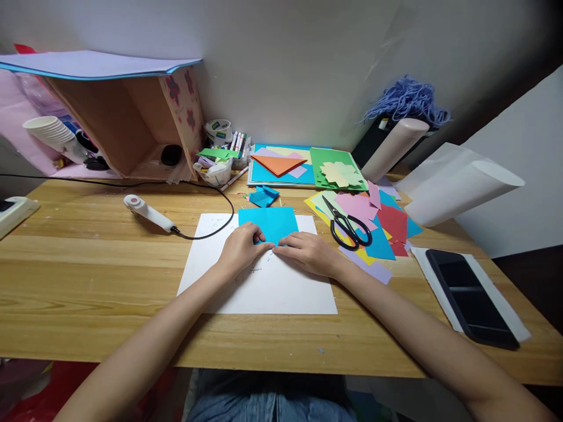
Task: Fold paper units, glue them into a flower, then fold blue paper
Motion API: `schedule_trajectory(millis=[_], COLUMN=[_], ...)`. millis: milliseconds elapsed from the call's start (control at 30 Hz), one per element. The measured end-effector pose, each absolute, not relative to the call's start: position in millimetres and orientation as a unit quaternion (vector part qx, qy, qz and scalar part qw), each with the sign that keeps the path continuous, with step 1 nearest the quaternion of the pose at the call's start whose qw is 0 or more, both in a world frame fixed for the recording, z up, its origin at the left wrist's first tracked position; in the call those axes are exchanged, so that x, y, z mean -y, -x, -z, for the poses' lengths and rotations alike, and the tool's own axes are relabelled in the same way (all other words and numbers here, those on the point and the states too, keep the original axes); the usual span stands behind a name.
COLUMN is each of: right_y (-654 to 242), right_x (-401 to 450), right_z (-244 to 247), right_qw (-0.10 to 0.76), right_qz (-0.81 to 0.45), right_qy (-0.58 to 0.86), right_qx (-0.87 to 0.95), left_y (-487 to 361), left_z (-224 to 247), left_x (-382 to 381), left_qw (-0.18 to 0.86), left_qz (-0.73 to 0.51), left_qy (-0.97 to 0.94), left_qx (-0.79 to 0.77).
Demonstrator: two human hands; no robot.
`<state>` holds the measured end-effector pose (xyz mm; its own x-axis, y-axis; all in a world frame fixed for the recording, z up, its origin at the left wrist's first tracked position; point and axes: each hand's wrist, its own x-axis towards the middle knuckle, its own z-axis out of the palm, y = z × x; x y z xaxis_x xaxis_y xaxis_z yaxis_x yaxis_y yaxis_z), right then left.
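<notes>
A blue sheet of paper point(269, 221) lies on a larger white sheet point(281, 293) in front of me, with a faint crease down its middle. At its near edge, my left hand point(246, 243) pinches the paper between thumb and curled fingers. My right hand point(303, 251) presses the same edge from the right, its fingers held together and their tips close to my left thumb. Part of the near edge is hidden under both hands. Just beyond the sheet sits a small folded blue paper piece point(264, 196).
Black-handled scissors point(347, 225) rest on coloured paper scraps point(389, 225) to the right. A phone point(470, 296) lies farther right. On the left are a white corded tool point(147, 212) and an open box point(109, 123). An orange folded paper point(279, 164) tops the stack behind.
</notes>
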<state>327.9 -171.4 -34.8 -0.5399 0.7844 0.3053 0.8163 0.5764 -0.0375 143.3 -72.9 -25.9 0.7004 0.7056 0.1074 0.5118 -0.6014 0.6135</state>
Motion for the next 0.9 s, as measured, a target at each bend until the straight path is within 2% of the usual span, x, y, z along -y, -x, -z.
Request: schedule_trajectory(millis=[500,900], right_y=[-337.4,-361.8], right_x=[167.1,173.5], right_z=[36.3,29.4], right_qw=[0.236,0.227], right_qz=[0.03,0.027], right_qy=[0.44,0.45], right_qx=[0.866,0.863], left_y=[-141.9,-140.7], left_z=[27.5,27.4], left_x=[70.2,66.7], left_qw=[0.314,0.329], left_qz=[-0.173,-0.167], left_qy=[-0.871,-0.868], left_qx=[-0.336,-0.333])
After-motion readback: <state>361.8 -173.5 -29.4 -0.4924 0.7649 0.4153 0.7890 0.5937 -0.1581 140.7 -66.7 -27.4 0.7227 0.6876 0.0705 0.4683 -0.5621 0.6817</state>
